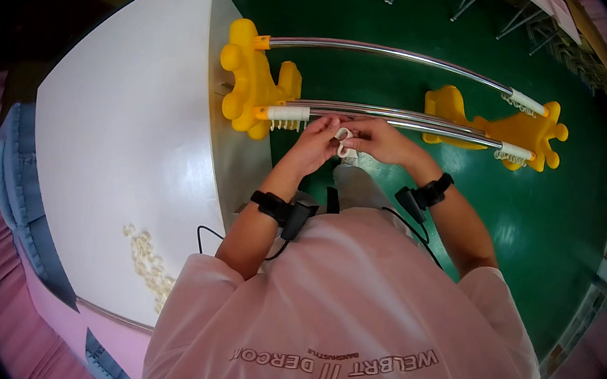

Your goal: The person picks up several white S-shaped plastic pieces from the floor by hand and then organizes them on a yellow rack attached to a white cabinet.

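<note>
Both hands meet in front of my body, just below the near metal rods of a rack. Between them is a small white looped plastic piece (342, 150), perhaps a hook or ring; its exact kind is unclear. My left hand (314, 144) pinches it from the left, and my right hand (382, 140) grips it from the right. Right behind the fingers run the near chrome rods (394, 113). A white sleeve with a row of small hooks (288, 115) sits on the near rod's left end, close to my left hand.
Yellow plastic end stands (244, 82) carry the rods, with more white sleeves (515, 151) at the right. A white table (124, 117) stands at my left, bearing a pile of whitish rings (147, 265). Green floor (523, 237) lies below. Black cables hang by both forearms.
</note>
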A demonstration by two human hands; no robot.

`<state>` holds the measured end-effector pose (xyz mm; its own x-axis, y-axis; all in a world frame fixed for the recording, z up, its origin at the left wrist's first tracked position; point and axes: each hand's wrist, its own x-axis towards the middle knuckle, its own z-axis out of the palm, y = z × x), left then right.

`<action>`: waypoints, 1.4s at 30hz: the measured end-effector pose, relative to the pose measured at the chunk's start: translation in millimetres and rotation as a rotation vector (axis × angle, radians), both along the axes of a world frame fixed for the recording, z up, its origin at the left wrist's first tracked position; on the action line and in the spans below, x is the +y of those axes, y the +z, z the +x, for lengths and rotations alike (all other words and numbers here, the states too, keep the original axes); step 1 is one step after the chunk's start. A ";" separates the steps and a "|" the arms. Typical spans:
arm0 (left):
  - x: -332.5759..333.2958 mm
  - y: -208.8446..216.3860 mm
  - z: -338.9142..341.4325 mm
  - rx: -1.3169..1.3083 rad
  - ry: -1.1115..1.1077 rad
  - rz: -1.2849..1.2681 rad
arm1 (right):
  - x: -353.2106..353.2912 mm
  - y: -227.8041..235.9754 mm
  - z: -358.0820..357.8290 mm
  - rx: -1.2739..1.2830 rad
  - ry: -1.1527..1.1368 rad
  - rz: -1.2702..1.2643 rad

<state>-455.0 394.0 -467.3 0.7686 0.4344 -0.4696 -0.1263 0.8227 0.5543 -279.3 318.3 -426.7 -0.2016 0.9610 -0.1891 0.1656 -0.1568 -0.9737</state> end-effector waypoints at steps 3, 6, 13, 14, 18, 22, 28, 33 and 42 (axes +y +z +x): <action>-1.1 -5.4 6.0 0.025 -0.044 -0.020 | 4.6 8.5 1.6 -0.124 -0.040 0.029; -2.3 7.5 -1.2 0.101 -0.113 -0.075 | 12.5 11.3 4.1 -0.486 -0.108 0.237; -3.2 -18.7 -5.9 0.294 -0.139 0.572 | 35.5 -12.1 -18.1 -0.926 -0.157 0.510; -3.3 -20.7 -7.3 0.345 -0.115 0.603 | 37.3 -24.7 -19.6 -0.948 -0.190 0.578; -8.4 -31.0 -8.1 0.467 -0.054 0.715 | 46.6 -38.7 -26.1 -0.588 -0.193 0.318; -12.6 -38.2 -8.6 0.453 0.006 0.780 | 49.4 -32.8 -26.8 -0.622 -0.133 0.079; -15.9 -45.5 -7.4 0.425 0.026 0.640 | 53.7 -44.8 -17.7 -0.517 -0.174 0.017; -14.6 -51.0 -6.3 0.384 0.072 0.607 | 62.7 -37.9 -19.2 -0.517 -0.110 -0.050; -20.6 -70.2 -3.9 0.301 0.108 0.544 | 58.3 -58.9 -9.1 -0.591 -0.087 0.037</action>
<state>-458.9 373.4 -537.4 0.5759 0.7395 -0.3485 0.0335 0.4046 0.9139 -288.4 376.6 -485.6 0.0070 0.9774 -0.2113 0.6689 -0.1617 -0.7255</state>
